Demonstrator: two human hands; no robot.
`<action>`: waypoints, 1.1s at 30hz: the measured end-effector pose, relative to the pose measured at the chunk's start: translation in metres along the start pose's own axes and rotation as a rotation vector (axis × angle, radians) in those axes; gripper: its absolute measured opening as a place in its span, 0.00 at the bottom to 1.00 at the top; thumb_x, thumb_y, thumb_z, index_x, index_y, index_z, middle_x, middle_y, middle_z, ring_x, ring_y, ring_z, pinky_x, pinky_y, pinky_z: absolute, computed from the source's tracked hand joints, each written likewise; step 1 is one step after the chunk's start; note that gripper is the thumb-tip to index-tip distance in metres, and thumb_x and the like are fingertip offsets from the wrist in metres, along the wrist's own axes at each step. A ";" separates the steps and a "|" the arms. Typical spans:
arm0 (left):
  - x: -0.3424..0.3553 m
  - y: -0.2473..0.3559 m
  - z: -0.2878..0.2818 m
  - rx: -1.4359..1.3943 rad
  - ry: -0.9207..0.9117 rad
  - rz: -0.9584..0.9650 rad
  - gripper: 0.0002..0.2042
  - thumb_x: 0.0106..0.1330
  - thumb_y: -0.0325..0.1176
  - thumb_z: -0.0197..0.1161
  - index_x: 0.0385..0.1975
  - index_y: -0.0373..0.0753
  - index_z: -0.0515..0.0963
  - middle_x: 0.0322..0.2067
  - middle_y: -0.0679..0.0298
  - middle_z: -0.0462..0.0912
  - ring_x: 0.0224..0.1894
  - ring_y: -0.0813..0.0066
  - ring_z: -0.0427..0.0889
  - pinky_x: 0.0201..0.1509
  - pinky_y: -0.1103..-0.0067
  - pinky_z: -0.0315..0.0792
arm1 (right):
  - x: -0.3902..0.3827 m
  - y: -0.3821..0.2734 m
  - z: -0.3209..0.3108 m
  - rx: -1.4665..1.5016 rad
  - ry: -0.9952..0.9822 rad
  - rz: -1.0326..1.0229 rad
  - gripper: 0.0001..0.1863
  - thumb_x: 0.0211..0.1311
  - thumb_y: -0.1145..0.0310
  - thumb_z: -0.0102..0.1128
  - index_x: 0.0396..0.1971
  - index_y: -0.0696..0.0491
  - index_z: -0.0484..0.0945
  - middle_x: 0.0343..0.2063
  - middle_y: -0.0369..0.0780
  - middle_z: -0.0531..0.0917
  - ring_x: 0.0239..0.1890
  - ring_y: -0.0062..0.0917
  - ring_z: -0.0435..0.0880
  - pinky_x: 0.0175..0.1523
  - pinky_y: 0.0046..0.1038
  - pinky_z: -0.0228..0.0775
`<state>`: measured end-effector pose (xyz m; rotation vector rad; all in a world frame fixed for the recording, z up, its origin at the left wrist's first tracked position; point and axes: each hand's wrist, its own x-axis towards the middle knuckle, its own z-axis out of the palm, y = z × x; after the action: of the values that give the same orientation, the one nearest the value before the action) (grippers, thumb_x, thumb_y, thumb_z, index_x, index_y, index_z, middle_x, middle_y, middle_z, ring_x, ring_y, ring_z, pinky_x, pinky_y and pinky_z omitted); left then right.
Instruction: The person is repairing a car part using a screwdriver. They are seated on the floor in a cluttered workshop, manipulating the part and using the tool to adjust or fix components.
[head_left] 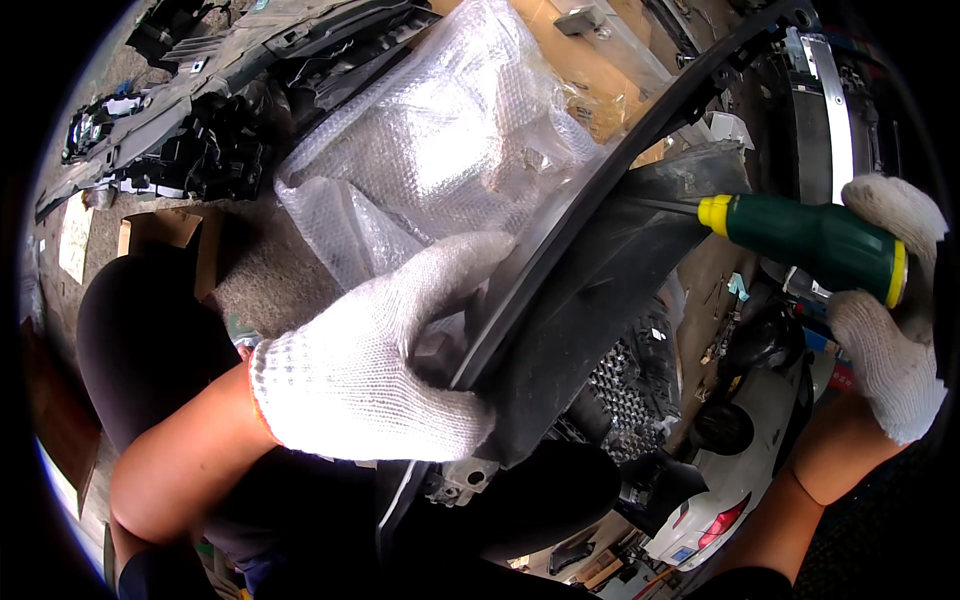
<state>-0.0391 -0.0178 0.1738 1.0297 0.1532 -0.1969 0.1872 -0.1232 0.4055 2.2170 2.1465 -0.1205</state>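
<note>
My left hand (385, 355), in a white knitted glove, is closed round the edge of a long curved black plastic trim piece (580, 195), thumb on one side and fingers on the other. A dark flap-like panel (590, 300) lies along the trim's right side. My right hand (895, 300), gloved the same way, grips a screwdriver (815, 240) with a dark green and yellow handle. Its shaft points left and reaches the panel near the upper part of the trim. Whether the tip touches a fastener I cannot make out.
Clear bubble wrap (430, 140) lies just beyond the trim, over cardboard (570, 60). Black and grey car body parts (220, 130) are heaped at the far left. An open cardboard box (165, 230) sits near my knee. A white car (720, 480) appears at the lower right.
</note>
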 end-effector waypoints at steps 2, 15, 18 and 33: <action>0.003 -0.002 0.000 0.030 -0.020 0.050 0.53 0.44 0.26 0.75 0.73 0.36 0.49 0.61 0.51 0.70 0.64 0.57 0.71 0.68 0.60 0.67 | -0.014 0.010 -0.004 0.030 0.101 0.065 0.23 0.54 0.65 0.67 0.49 0.60 0.79 0.43 0.45 0.83 0.44 0.34 0.83 0.50 0.32 0.76; -0.001 -0.004 -0.002 0.212 -0.028 0.068 0.53 0.43 0.33 0.77 0.71 0.31 0.51 0.61 0.45 0.70 0.62 0.56 0.74 0.68 0.62 0.68 | -0.126 0.069 -0.010 0.741 0.676 0.404 0.38 0.63 0.51 0.61 0.60 0.69 0.67 0.60 0.56 0.72 0.65 0.48 0.70 0.70 0.49 0.60; 0.000 -0.005 -0.004 0.188 -0.038 0.054 0.55 0.42 0.35 0.79 0.71 0.31 0.50 0.62 0.44 0.68 0.63 0.55 0.73 0.68 0.61 0.67 | -0.143 0.054 0.011 0.884 1.224 0.295 0.37 0.59 0.53 0.64 0.56 0.71 0.70 0.57 0.57 0.73 0.64 0.50 0.69 0.73 0.55 0.51; 0.004 0.016 -0.015 0.113 0.078 0.139 0.48 0.43 0.36 0.78 0.66 0.31 0.60 0.48 0.51 0.78 0.43 0.63 0.84 0.49 0.73 0.79 | -0.192 0.048 0.141 0.732 1.544 0.996 0.26 0.65 0.40 0.51 0.33 0.52 0.75 0.22 0.36 0.69 0.25 0.26 0.67 0.31 0.29 0.62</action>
<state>-0.0318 0.0029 0.1786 1.1571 0.1414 -0.0396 0.2266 -0.3287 0.2827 4.2758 0.5069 1.4429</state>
